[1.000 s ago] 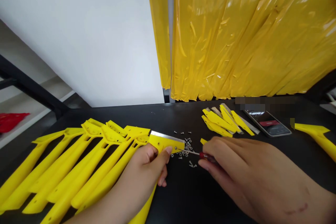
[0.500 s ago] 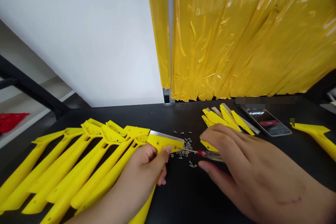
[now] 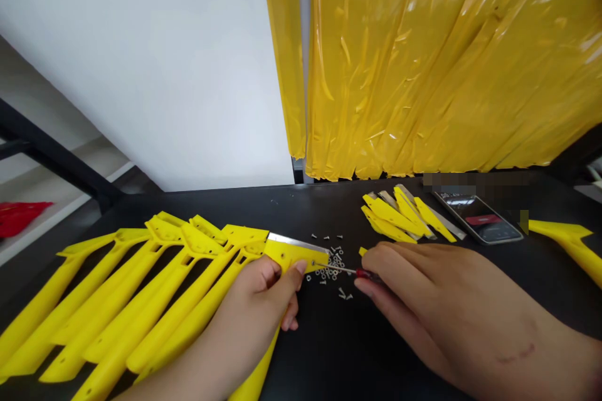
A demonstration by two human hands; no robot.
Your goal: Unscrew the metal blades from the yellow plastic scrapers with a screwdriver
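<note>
My left hand point(image 3: 263, 301) pinches a yellow plastic scraper point(image 3: 294, 255) near its head, where a metal blade point(image 3: 296, 242) runs along the upper edge. The scraper's handle slants down beneath my wrist. Closed around a screwdriver point(image 3: 360, 272) with a red collar, my right hand point(image 3: 433, 307) covers most of its handle. The screwdriver's thin shaft points left, and its tip meets a screw point(image 3: 313, 263) in the scraper's head. Small nuts and screws point(image 3: 335, 265) lie scattered on the black table just behind and beside the scraper.
Several yellow handles point(image 3: 155, 301) lie in a row at left. Yellow plates and metal blades point(image 3: 399, 216) are heaped at the back, beside a phone point(image 3: 484, 216). Another yellow handle point(image 3: 564, 235) lies far right. Yellow plastic sheeting point(image 3: 423, 62) hangs behind the black table point(image 3: 310, 357).
The fingers of my right hand have closed down around the screwdriver's handle, and the hand has turned slightly. My left hand and the scraper have stayed almost still.
</note>
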